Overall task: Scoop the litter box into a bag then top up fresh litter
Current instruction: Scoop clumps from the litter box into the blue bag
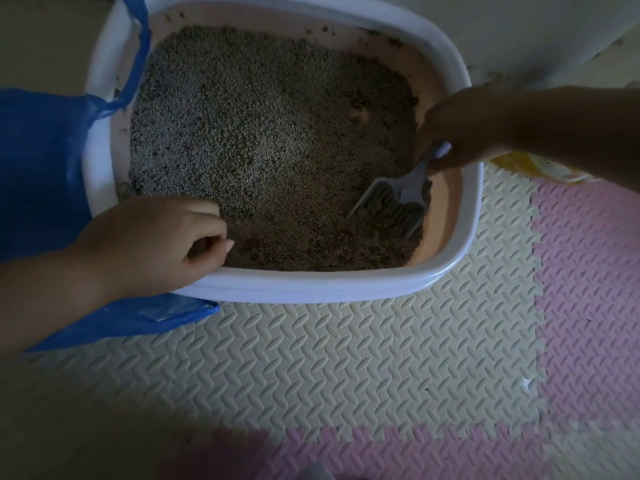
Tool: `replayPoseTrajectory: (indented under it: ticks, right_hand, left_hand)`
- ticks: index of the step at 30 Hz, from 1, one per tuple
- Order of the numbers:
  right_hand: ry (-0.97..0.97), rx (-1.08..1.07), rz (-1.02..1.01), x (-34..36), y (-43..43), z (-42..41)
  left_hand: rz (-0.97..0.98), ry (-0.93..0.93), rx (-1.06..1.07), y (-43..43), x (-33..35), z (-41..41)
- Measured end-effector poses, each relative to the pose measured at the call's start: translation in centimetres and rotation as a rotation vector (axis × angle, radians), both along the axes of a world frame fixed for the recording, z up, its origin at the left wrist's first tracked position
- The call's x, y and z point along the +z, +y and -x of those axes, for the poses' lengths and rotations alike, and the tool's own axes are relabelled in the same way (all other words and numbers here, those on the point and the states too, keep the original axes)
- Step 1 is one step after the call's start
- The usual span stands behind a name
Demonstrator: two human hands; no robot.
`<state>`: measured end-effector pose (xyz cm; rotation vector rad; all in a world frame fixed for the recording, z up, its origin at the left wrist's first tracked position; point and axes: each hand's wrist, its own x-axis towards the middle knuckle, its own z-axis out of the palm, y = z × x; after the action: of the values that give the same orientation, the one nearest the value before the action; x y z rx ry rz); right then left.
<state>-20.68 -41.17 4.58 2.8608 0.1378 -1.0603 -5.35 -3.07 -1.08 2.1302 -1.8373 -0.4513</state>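
Observation:
A white-rimmed litter box (346,289) with pink inner walls fills the upper middle, holding grey-brown litter (263,133). My right hand (464,129) grips the handle of a white slotted scoop (394,199), whose head rests in the litter at the box's near right corner with litter in it. My left hand (156,244) lies curled over the near left rim, fingertips close to the litter; whether it grips the rim I cannot tell. A blue plastic bag (41,174) lies against the box's left side, with one handle draped over the rim.
The box stands on interlocking foam mats, cream (311,358) and pink (588,271). A yellow package (533,168) peeks out under my right forearm, right of the box. A pale wall runs behind the box, with litter crumbs along its base.

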Motion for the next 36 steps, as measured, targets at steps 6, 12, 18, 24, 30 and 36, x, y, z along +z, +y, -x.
replayPoseTrajectory:
  ticks: [6,12,18,24,30,36]
  right_hand:
    - [0.134,-0.063,-0.059,-1.5,0.8,-0.8]
    - [0.149,-0.245,-0.239,-3.9,2.1,-0.1]
    - [0.100,-0.391,-0.332,-4.4,3.6,1.3]
    - [0.000,-0.552,-0.456,-5.4,10.8,2.1]
    - [-0.130,-0.692,-0.490,-7.7,18.0,-1.1]
    - [-0.149,-0.733,-0.501,-7.9,19.9,-3.0]
  left_hand:
    - [0.007,-0.004,0.005,0.0,0.1,0.2]
    - [0.053,-0.020,0.028,0.2,0.3,0.4]
    - [0.175,-0.031,0.018,0.5,0.4,0.5]
    - [0.274,-0.025,0.016,0.6,0.3,0.6]
    - [0.338,0.010,0.019,0.9,0.3,0.2]
    - [0.341,0.030,0.125,2.6,-0.1,-1.2]
